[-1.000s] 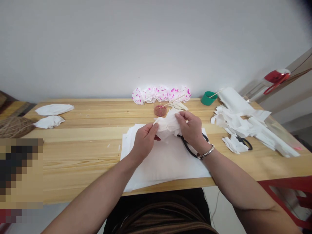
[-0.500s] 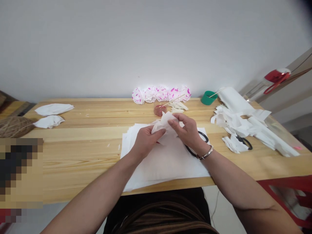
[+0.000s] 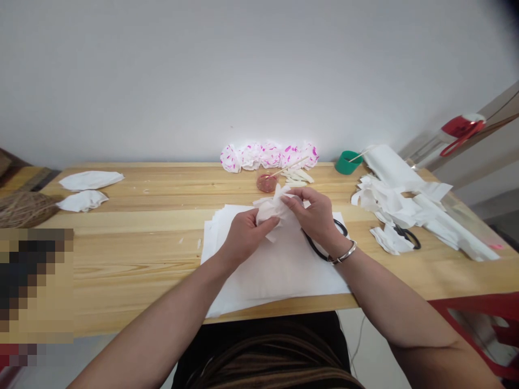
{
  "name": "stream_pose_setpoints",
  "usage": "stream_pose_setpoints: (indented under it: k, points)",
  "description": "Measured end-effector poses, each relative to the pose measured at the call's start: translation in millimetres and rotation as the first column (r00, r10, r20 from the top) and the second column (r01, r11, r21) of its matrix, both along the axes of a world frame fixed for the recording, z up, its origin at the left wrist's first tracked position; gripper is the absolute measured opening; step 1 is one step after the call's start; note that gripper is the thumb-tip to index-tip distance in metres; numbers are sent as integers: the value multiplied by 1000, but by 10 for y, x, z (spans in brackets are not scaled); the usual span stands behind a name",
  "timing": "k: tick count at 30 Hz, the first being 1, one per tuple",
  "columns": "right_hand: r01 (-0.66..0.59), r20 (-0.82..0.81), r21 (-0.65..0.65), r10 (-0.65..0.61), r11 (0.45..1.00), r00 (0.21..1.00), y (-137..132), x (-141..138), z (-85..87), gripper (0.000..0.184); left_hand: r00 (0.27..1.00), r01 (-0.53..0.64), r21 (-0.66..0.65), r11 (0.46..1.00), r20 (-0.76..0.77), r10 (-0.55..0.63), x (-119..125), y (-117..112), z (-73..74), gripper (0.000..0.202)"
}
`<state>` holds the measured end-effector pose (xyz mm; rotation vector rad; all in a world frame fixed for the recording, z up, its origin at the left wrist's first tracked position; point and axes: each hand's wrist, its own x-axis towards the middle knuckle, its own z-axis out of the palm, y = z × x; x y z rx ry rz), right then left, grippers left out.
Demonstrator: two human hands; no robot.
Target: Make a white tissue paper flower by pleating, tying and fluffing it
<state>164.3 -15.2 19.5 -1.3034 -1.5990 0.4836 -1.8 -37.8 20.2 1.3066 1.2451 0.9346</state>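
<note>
Both of my hands are closed on a crumpled white tissue piece held just above a stack of white paper sheets on the wooden table. My left hand pinches its left side. My right hand, with a silver bangle at the wrist, grips its right side with the fingers curled over it. Black scissors lie on the sheets, partly hidden under my right wrist.
A row of white-and-pink paper flowers stands by the wall, with a small pink dish and a stick before it. A green cup and heaped white paper scraps lie right. Folded white pieces and twine lie left.
The tissue piece has been gathered smaller between my hands. My hands have drawn closer together and sunk slightly toward the sheets.
</note>
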Motion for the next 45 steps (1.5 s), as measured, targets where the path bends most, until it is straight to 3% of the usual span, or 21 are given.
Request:
stream_pose_setpoints:
  k: [5, 11, 23, 27, 30, 32, 35, 37, 45]
  points:
    - [10, 45, -48, -8, 999, 999, -49, -7, 74, 34, 943, -93, -139, 986, 304, 132, -12, 75, -20, 38]
    - [-78, 169, -49, 85, 996, 982, -19, -6, 26, 36, 866, -112, -229, 967, 455, 208, -17, 129, -44, 36]
    - [-36, 80, -159, 49, 987, 996, 41, 54, 1, 29, 816, -208, -219, 953, 499, 293, -57, 208, -78, 44]
    - [-25, 57, -4, 25, 1000, 998, -2, 34, 61, 26, 845, -168, -224, 960, 469, 257, -38, 177, -81, 46]
    - [-5, 68, 108, -2, 994, 998, -26, 12, 81, 34, 877, -94, -217, 972, 443, 184, -22, 131, -87, 43]
    - [-13, 50, 67, 10, 998, 999, -25, 0, 60, 39, 890, -33, -206, 978, 438, 122, -15, 104, -88, 39]
    - [-47, -2, -68, 47, 997, 999, -5, -6, 5, 23, 894, 21, -204, 979, 441, 73, -11, 86, -86, 36]
    - [-39, -23, -108, 37, 993, 999, 9, -3, -18, 23, 891, 34, -211, 977, 449, 66, -10, 94, -88, 37]
    - [-7, -39, -128, 2, 992, 999, 5, -2, 2, 28, 820, -67, -331, 941, 520, 241, -10, 168, -91, 51]
